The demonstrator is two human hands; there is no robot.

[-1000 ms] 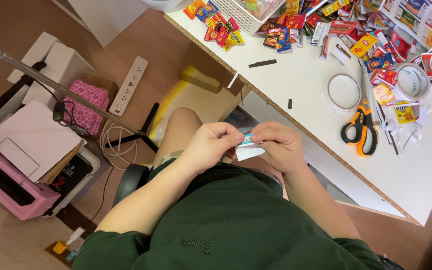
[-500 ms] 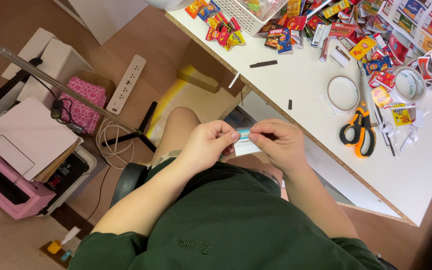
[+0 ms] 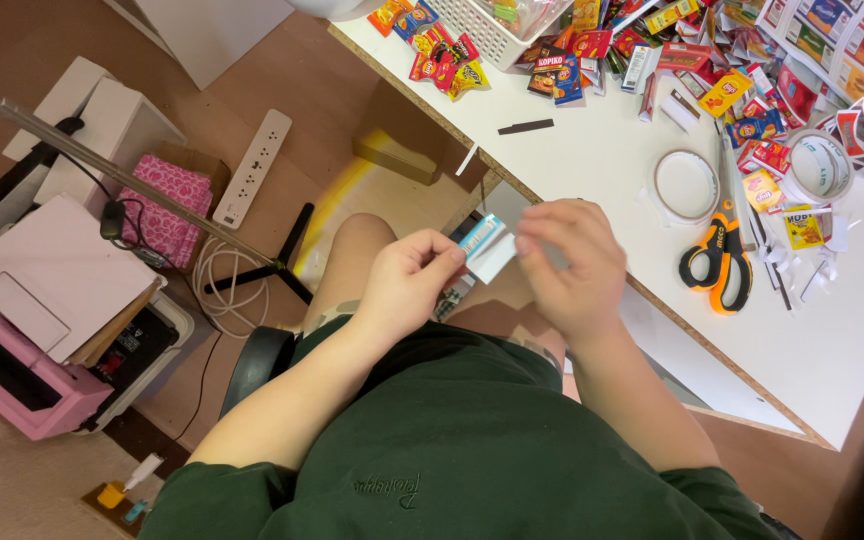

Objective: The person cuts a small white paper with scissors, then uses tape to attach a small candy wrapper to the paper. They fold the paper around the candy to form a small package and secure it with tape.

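I count two hands, the left hand (image 3: 407, 280) and the right hand (image 3: 570, 262), and between them one small paper piece (image 3: 489, 248). On the white table (image 3: 832, 350) I see one pair of scissors (image 3: 720, 262), two tape rolls (image 3: 685, 186) (image 3: 818, 165) and one white basket (image 3: 497, 30). The small colourful packets (image 3: 442, 55) are too many for me to count. On the floor there is one power strip (image 3: 252, 168).

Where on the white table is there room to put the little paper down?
The white table is bare along its near edge, below the orange-handled scissors. Another free patch lies between the black strip and the tape roll. The far side is crowded with colourful paper packets around the white basket.
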